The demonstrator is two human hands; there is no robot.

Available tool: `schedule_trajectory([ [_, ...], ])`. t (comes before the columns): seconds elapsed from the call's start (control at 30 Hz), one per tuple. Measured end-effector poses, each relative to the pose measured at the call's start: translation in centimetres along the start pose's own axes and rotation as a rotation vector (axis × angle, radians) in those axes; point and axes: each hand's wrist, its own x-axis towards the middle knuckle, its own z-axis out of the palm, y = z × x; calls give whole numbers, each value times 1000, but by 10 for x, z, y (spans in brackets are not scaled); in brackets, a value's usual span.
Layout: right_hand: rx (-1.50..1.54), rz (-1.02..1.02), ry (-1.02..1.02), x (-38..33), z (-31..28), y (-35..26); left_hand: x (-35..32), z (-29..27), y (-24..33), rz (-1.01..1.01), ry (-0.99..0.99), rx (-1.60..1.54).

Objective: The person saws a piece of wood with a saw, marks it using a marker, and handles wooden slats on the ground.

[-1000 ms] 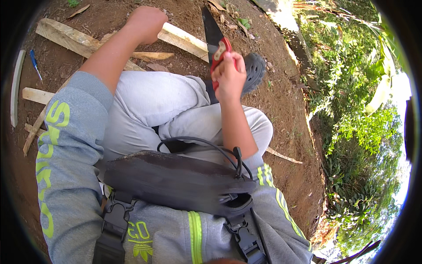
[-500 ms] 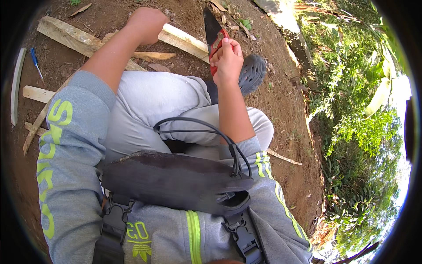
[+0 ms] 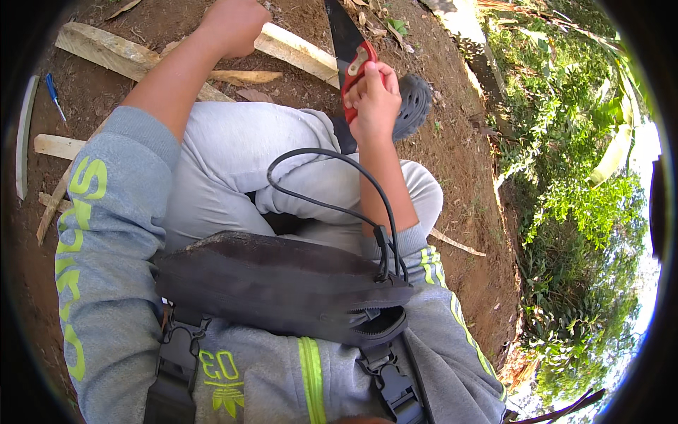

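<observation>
My right hand (image 3: 376, 106) is wrapped round the red handle (image 3: 360, 62) of a handsaw. Its dark blade (image 3: 343, 32) points away from me and crosses the right end of a pale squared wood strip (image 3: 300, 55). Whether the teeth bite into the wood cannot be made out. Further left, my left hand (image 3: 236, 28) is closed on the strip's other end, knuckles up; its fingertips are hidden. Just right of the saw handle is a dark grey clog (image 3: 412, 107) on my foot.
On the brown soil at left lie a thick plank (image 3: 106, 51), a short batten (image 3: 58, 146), a thin curved strip (image 3: 26, 138) and a blue-handled screwdriver (image 3: 53, 92). A black bag (image 3: 268, 279) with a looped cord (image 3: 318, 150) sits against my front. Green plants (image 3: 572, 212) stand at right.
The right hand and saw have drawn slightly back toward me relative to the wood. My left hand stays on the strip. The bag's cord has shifted, and the whole view has moved a little.
</observation>
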Motion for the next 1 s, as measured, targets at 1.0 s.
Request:
schedule_trajectory([
  [1.0, -117, -43, -57, -84, -51, -24, 3, -12, 2, 6, -35, 54],
])
